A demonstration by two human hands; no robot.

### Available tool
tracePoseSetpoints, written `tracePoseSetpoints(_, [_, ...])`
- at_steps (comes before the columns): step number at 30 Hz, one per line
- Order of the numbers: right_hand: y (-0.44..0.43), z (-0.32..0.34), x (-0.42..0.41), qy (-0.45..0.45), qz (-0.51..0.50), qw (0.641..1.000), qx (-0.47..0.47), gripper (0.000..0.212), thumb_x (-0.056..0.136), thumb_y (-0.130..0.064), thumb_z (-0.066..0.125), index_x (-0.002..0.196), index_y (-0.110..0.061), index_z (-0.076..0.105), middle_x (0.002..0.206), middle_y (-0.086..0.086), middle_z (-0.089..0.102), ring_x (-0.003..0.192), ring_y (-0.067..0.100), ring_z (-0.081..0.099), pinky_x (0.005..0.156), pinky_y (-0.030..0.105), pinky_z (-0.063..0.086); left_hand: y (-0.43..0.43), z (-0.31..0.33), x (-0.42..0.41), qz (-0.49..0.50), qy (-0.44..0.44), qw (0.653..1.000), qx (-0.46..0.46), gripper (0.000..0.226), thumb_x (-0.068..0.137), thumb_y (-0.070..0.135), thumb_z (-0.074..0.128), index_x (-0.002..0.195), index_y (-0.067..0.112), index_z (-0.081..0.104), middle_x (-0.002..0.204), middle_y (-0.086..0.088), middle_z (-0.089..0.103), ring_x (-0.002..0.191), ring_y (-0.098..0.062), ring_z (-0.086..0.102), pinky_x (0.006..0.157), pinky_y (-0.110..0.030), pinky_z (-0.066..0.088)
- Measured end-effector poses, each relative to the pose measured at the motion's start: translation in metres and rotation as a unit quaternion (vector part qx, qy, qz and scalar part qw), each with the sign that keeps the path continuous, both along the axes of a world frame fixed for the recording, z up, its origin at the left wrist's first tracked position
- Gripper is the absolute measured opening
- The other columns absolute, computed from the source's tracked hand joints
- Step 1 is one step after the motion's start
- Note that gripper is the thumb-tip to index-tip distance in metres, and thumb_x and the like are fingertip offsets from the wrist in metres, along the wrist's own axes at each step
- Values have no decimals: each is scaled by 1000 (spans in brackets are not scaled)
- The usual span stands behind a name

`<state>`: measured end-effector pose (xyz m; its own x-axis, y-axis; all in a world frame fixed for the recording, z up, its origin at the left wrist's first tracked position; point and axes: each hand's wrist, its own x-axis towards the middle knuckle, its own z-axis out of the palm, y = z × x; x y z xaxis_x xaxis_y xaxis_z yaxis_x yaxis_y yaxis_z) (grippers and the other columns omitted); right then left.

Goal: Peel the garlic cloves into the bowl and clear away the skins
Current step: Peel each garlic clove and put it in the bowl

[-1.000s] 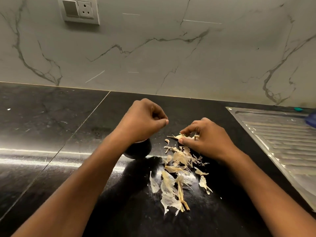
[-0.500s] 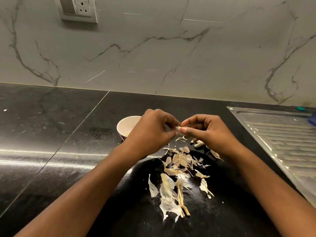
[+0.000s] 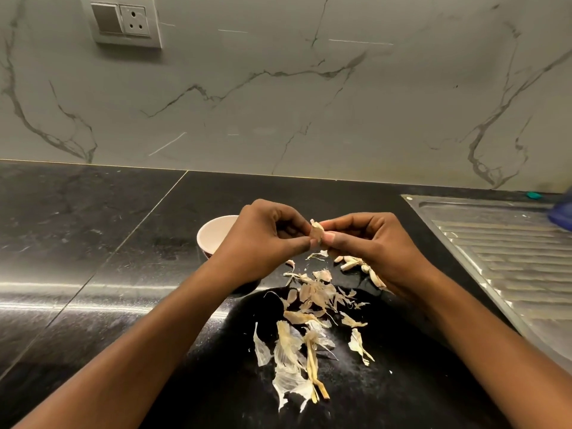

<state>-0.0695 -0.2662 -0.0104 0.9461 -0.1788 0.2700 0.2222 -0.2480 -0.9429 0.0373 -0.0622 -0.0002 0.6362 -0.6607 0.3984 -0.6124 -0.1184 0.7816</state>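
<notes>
A garlic clove (image 3: 316, 232) with papery skin is held above the counter between both hands. My left hand (image 3: 263, 239) pinches its lower left side with thumb and fingertips. My right hand (image 3: 371, 243) pinches it from the right. A small white bowl (image 3: 213, 233) stands on the black counter behind my left hand, partly hidden by it. Loose garlic skins (image 3: 306, 323) lie scattered on the counter under and in front of my hands. A few unpeeled cloves (image 3: 356, 263) lie just under my right hand.
The black stone counter (image 3: 93, 258) runs to a marble wall (image 3: 278, 103) with a socket plate (image 3: 123, 21). A steel sink drainboard (image 3: 510, 258) lies at the right, with a blue object (image 3: 561, 212) at its far edge.
My right hand picked a clove up off the counter and lifted it. My left hand moved right from over the bowl to meet it, uncovering the bowl.
</notes>
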Motion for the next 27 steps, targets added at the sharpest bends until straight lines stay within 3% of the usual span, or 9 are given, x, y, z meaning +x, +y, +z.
tracePoseSetpoints(5, [0,0,-1,-22,-23,999,-45,25,87,-20,79,109,-8,82,95,9,82,88,29,80,79,35,66,-2,-4,0,-33,63,997,-31,27,87,10,84,113,10,79,90,-5,81,82,-22,79,80,-45,66])
tracePoseSetpoints(10, [1,0,-2,-24,-32,996,-78,19,90,-21,79,106,-10,83,88,6,82,79,23,79,71,28,64,-3,-7,0,-20,46,998,-33,24,87,13,84,110,14,80,96,0,81,89,-18,79,81,-45,66])
tracePoseSetpoints(19, [1,1,0,-28,-47,988,-145,18,91,-22,79,105,-11,83,86,0,82,77,18,79,67,24,62,-3,-5,-2,-47,146,987,-46,27,85,6,82,112,5,78,98,-9,82,90,-24,80,83,-39,66])
tracePoseSetpoints(22, [0,3,-1,-27,-51,983,-176,26,88,-33,78,102,-11,84,83,1,81,75,19,78,65,27,64,-3,-6,-2,-54,141,988,-30,25,87,4,80,111,8,79,97,-7,82,90,-23,80,82,-35,66])
tracePoseSetpoints(27, [-1,2,-4,-18,-42,974,-221,16,91,-25,80,96,-11,85,78,0,80,71,21,78,66,44,67,-4,-9,-3,-59,119,991,8,25,90,3,78,114,7,78,97,-6,82,90,-22,79,85,-41,65])
